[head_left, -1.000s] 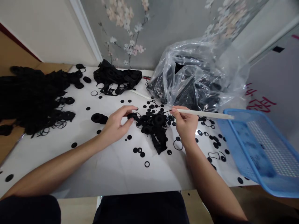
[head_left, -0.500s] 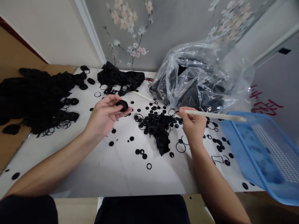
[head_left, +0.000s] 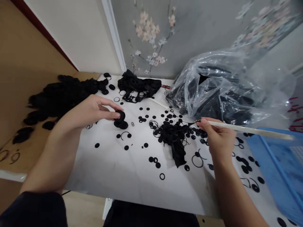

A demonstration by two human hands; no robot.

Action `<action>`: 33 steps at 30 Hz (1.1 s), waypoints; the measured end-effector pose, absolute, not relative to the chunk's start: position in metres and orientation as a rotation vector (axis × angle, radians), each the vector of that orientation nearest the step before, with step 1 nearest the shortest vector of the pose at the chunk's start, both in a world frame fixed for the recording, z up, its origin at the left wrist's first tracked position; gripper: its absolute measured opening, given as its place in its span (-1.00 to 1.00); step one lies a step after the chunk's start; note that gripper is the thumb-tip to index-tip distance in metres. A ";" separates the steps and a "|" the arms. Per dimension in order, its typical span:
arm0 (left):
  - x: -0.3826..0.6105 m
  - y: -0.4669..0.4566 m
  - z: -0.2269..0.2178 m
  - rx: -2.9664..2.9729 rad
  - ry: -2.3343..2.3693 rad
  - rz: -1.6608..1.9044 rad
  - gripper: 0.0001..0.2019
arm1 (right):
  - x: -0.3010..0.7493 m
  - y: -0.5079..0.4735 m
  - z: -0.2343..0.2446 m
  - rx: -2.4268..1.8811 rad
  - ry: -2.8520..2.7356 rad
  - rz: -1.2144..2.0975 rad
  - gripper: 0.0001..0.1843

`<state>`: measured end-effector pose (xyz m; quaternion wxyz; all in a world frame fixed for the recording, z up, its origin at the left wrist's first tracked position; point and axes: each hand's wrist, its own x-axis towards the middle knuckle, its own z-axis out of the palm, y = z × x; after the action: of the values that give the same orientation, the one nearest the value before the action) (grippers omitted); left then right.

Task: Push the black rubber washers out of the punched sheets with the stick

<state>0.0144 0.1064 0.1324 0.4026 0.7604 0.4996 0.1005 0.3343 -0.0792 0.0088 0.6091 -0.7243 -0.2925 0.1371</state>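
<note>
My left hand (head_left: pixel 100 107), palm turned down, pinches a round black rubber piece (head_left: pixel 120 115) between thumb and fingers. Just beneath it is another dark round piece (head_left: pixel 121 125); whether the two touch I cannot tell. My right hand (head_left: pixel 219 138) is closed around a long pale-handled tool (head_left: pixel 251 128), its thin dark tip pointing left. That tip is near a clump of black rubber scraps (head_left: pixel 175 138) in the middle of the table. Small black discs (head_left: pixel 146 145) and thin rings (head_left: pixel 162 176) lie scattered around the clump.
A dark heap of rubber parts (head_left: pixel 63 94) spreads over the left side. Another black bundle (head_left: pixel 139 85) lies at the back, beside a second pale stick (head_left: pixel 159 102). A clear plastic bag (head_left: pixel 213 88) with black contents stands back right; a blue basket (head_left: pixel 267 151) is at the right edge.
My left hand has moved left and lower with the round rubber piece, turning palm down. My right hand keeps the tool near the clump. The view has swung left.
</note>
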 end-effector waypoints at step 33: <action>0.130 0.023 0.024 2.542 0.741 0.107 -0.49 | 0.317 -0.073 0.021 -1.382 -0.558 0.429 -0.70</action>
<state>0.1297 0.0230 0.0238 0.2436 0.9304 0.2711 0.0392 0.3167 -0.0728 0.0213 0.7142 -0.6238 -0.2518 0.1937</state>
